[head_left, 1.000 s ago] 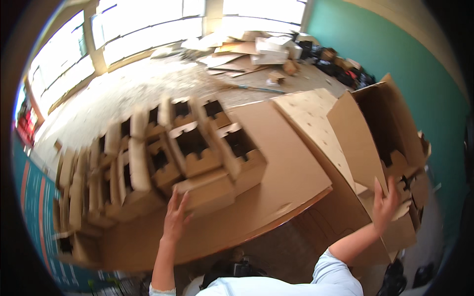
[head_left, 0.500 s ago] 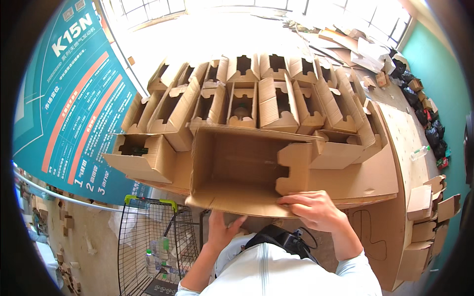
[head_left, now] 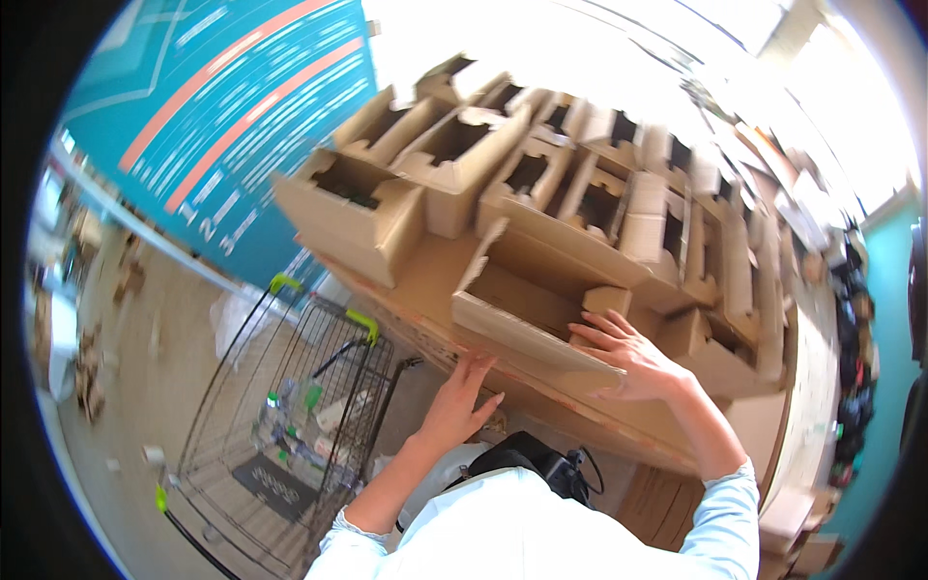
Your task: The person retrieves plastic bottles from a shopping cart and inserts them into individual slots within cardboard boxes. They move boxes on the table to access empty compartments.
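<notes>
A cardboard box [head_left: 517,327] with its top open rests on the cardboard-covered table [head_left: 432,290] in front of me. My right hand [head_left: 638,362] lies with fingers spread over the box's right end, fingertips on its inner flap. Below the box's near left side, by the table edge, is my left hand [head_left: 459,398]. Its fingers are stretched out and the thumb stands apart; whether the fingertips touch the box I cannot tell. Behind the box stand rows of similar open cardboard boxes [head_left: 454,169], some with dark contents that are hard to make out.
A wire cart [head_left: 274,490] holding plastic bottles stands left of me by the table. Behind it rises a large blue-green printed board [head_left: 251,116]. Flattened cardboard and dark bags [head_left: 851,329] lie along the right wall. A black bag [head_left: 536,466] hangs at my waist.
The tilted box has been lowered onto the table, near the rows. My right hand has gone from its near edge to its right end. My view has turned, and the left hand's grip has loosened.
</notes>
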Demonstrator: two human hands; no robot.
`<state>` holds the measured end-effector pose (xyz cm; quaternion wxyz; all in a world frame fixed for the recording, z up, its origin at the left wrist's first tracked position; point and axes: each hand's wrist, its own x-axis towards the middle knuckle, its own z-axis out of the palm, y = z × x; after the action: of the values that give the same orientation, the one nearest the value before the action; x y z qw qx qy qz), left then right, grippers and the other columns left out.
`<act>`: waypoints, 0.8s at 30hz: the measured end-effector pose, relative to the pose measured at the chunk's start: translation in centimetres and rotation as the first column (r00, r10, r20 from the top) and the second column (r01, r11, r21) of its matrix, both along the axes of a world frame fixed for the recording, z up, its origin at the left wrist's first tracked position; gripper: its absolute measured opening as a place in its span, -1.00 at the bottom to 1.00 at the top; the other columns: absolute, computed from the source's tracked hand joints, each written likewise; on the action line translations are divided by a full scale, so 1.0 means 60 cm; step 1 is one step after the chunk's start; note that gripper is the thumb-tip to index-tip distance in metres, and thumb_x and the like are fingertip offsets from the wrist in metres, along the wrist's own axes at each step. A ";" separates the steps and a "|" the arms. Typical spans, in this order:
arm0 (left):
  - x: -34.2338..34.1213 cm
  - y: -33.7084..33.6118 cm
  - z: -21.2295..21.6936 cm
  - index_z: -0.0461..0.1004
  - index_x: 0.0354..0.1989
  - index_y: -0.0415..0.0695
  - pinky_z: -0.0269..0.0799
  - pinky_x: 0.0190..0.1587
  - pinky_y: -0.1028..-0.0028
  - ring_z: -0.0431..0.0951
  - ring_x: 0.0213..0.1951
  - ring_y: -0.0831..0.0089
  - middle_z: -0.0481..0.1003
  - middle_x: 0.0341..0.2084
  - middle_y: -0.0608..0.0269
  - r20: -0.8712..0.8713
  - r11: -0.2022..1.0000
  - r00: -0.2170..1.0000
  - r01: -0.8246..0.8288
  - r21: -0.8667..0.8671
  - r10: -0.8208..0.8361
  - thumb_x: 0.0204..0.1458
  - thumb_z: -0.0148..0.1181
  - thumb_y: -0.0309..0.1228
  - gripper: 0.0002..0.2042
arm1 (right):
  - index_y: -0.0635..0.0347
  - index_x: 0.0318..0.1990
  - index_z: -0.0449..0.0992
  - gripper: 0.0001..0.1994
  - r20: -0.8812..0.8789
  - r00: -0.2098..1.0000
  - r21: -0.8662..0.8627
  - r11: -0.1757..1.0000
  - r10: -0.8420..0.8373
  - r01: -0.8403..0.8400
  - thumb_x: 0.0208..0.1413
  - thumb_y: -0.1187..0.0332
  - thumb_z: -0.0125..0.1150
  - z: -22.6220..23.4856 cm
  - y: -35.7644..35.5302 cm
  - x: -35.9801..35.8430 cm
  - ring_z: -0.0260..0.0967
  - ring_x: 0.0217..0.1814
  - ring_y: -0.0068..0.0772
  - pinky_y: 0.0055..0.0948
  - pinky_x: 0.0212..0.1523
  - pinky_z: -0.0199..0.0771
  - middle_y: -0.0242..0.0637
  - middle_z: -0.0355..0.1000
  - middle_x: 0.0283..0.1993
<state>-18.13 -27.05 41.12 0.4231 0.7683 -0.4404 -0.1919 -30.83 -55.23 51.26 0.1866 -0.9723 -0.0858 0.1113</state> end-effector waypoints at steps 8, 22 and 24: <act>-0.050 0.112 0.012 0.30 0.24 -0.13 0.48 0.06 0.29 0.48 0.09 0.11 0.30 0.23 0.02 -0.085 0.894 0.893 -0.446 -0.040 0.441 0.10 0.22 -0.44 -0.50 | 0.10 0.11 0.50 -0.33 -0.069 0.985 0.029 0.987 0.161 -0.160 -0.29 0.16 0.47 0.041 -0.004 0.070 0.13 0.33 0.10 0.19 0.49 -0.19 0.02 0.26 0.14; 0.205 0.767 -0.457 0.43 0.06 -0.26 0.47 0.03 0.28 0.56 -0.02 0.16 0.52 -0.03 -0.03 0.322 0.117 0.284 -0.884 0.452 0.903 -0.09 0.32 -0.52 -0.54 | 0.26 -0.24 0.60 -0.72 -0.237 0.929 -0.161 0.954 -0.284 0.251 -0.22 0.50 0.34 0.080 0.047 0.081 0.41 -0.11 0.04 -0.08 0.01 0.41 -0.08 0.49 -0.20; 0.259 0.790 -0.517 0.40 0.10 -0.26 0.42 0.10 0.22 0.46 0.11 0.08 0.45 0.07 -0.05 0.414 0.051 0.336 -0.824 0.564 0.846 -0.12 0.35 -0.48 -0.48 | 0.32 -0.10 0.56 -0.79 -0.282 0.877 -0.236 0.914 -0.389 0.329 0.08 0.57 0.24 0.092 0.059 0.074 0.43 0.03 -0.04 -0.20 -0.03 0.44 -0.03 0.45 -0.02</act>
<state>-2.57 20.35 10.10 0.1336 0.9675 0.2022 -0.0728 -26.38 -51.72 56.76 0.1267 -0.9525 0.1387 0.2395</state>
